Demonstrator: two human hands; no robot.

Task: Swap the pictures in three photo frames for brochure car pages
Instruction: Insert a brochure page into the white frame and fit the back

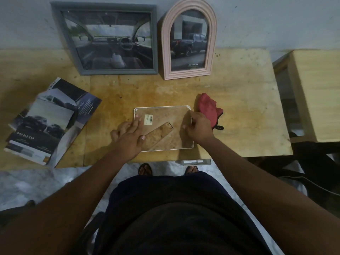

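A small white photo frame (165, 115) lies face down on the wooden table (239, 107), its brown backing board and fold-out stand facing up. My left hand (129, 138) presses flat on the frame's left side, index finger stretched along the edge. My right hand (197, 127) pinches the frame's right edge. A grey rectangular frame (108, 40) showing a car interior and a pink arched frame (189, 39) showing a pickup truck lean against the wall behind. Car brochure pages (49, 122) lie spread at the table's left.
A red cloth (208, 107) lies just right of the small frame, partly under my right hand. A second wooden table (316, 92) stands to the right. My feet in sandals show below the table's front edge.
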